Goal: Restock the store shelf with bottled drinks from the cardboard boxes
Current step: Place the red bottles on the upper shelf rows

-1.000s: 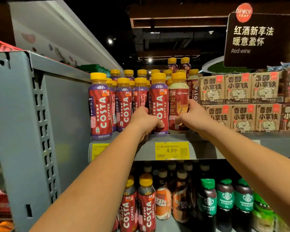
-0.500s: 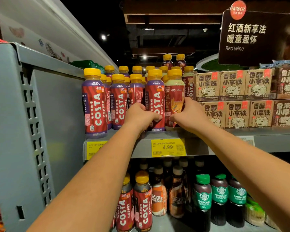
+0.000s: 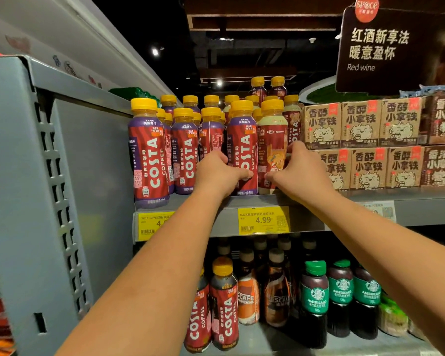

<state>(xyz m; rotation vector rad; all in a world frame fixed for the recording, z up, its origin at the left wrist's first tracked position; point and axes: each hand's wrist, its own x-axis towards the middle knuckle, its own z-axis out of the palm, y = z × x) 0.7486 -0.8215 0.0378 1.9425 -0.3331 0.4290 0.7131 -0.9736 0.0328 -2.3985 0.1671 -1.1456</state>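
Both bare arms are reaching up to the upper grey metal shelf [image 3: 316,222], where the bottled drinks are standing. The left hand [image 3: 217,173] is curling round the lower body of a red-and-purple plastic Costa Coffee bottle with a yellow cap [image 3: 242,147], its thumb lying across the front of the label and its fingers wrapping behind the bottle's left side. The right hand [image 3: 302,170] is gripping the neighbouring plastic bottle with a cream-and-red label and a yellow cap [image 3: 271,140], thumb pressing low on the front and fingertips hooking round the right side. The two bottles are standing upright and touching each other at the front edge of the shelf, just above a yellow paper price tag reading 4.99 [image 3: 263,220]. To their left, more yellow-capped red-and-purple bottles [image 3: 149,160] are standing in rows running back. To the right, brown printed cardboard cartons [image 3: 360,124] are sitting stacked in two layers, just beside the right hand. On the lower shelf [image 3: 280,340], dark bottles with green caps and green labels [image 3: 316,296] are standing upright. A dark hanging sign reading "Red wine" [image 3: 378,47] is showing at upper right, and a grey perforated metal side panel [image 3: 23,176] is filling the left
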